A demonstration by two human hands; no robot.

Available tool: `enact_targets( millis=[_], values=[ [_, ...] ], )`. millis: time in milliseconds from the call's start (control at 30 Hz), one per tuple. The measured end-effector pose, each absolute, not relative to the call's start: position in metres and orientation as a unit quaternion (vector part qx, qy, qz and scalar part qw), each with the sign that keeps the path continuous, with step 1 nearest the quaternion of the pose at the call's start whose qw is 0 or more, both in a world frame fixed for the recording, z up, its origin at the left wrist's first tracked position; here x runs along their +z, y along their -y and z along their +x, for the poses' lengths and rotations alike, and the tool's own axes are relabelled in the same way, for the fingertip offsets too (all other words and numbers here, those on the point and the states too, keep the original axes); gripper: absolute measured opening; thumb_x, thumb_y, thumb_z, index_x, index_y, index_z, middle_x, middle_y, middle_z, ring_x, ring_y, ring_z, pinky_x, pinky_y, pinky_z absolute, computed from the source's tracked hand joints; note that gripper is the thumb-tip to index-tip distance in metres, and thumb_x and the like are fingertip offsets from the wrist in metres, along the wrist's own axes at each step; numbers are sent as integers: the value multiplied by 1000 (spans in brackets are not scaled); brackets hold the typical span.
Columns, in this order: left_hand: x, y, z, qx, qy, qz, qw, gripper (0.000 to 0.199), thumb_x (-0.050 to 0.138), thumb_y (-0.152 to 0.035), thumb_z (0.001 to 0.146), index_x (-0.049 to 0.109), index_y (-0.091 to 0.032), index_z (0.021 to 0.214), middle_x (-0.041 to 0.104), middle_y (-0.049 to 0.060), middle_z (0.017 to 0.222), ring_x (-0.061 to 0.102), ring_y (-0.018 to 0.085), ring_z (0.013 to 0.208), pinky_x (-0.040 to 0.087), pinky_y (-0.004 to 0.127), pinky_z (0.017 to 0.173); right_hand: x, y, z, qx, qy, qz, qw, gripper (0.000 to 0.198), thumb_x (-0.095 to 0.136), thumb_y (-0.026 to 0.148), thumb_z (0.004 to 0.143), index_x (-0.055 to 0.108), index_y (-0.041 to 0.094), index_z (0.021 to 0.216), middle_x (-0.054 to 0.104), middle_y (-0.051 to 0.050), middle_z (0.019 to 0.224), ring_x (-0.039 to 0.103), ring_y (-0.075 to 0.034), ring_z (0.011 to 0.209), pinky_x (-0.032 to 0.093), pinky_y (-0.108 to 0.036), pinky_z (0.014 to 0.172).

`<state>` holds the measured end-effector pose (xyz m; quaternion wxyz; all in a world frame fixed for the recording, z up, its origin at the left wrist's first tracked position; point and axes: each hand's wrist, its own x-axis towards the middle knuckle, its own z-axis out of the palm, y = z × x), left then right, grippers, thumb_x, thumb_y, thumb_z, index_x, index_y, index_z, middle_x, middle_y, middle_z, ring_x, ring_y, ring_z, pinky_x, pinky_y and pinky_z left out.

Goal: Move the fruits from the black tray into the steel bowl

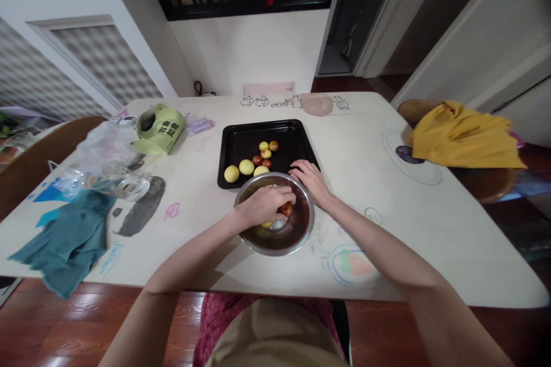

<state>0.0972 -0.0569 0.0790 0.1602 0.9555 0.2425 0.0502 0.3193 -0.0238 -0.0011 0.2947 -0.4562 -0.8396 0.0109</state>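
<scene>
Now the left hand is inside the steel bowl — fingers curled on a round brown fruit, no long axis, just right of the palm — while the right hand, loosely spread, nothing visibly held, lies farther off by the black tray.

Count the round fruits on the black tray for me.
8 visible: three plain yellow fruits along the near side, two dark red fruits just behind, and three other small fruits farther back. The bowl may hide more.
</scene>
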Motion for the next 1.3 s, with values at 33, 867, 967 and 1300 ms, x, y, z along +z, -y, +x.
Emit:
enact_targets(
  millis=[33, 867, 967, 1300],
  values=[
    [80, 56, 96, 51, -241, 955, 162, 31, 84, -20, 86, 67, -18, 111, 72, 8, 120, 71, 26, 105, 53, 35, 89, -1, 24, 319, 11, 839, -456, 297, 27, 47, 27, 111, 73, 21, 108, 70, -13, 126, 59, -29, 123, 49, -44, 97],
    [45, 41, 11, 516, -239, 797, 202, 21, 55, -22, 107, 75, -17, 107, 78, 11, 98, 73, 22, 95, 58, 38, 88, 28, -67, 295, 77, 829, -472, 291, 41, 47, 28, 104, 60, 21, 142, 62, -15, 138, 60, -31, 127, 50, -51, 114],
    [44, 43, 11, 493, -210, 823, 191, 22, 53, -20, 106, 75, -17, 107, 79, 11, 98, 73, 23, 96, 58, 39, 88, 22, -87, 288, 71, 820, -498, 272, 43, 45, 28, 105, 59, 20, 145, 63, -16, 136, 60, -31, 126, 52, -49, 111],
    [34, 43, 14, 471, -197, 835, 205, 34, 44, -26, 109, 75, -17, 99, 79, 10, 90, 74, 23, 92, 58, 40, 87, 16, -85, 290, 107, 830, -484, 257, 23, 68, 24, 95, 62, 21, 117, 68, -10, 110, 64, -26, 104, 56, -41, 93]
  ],
)
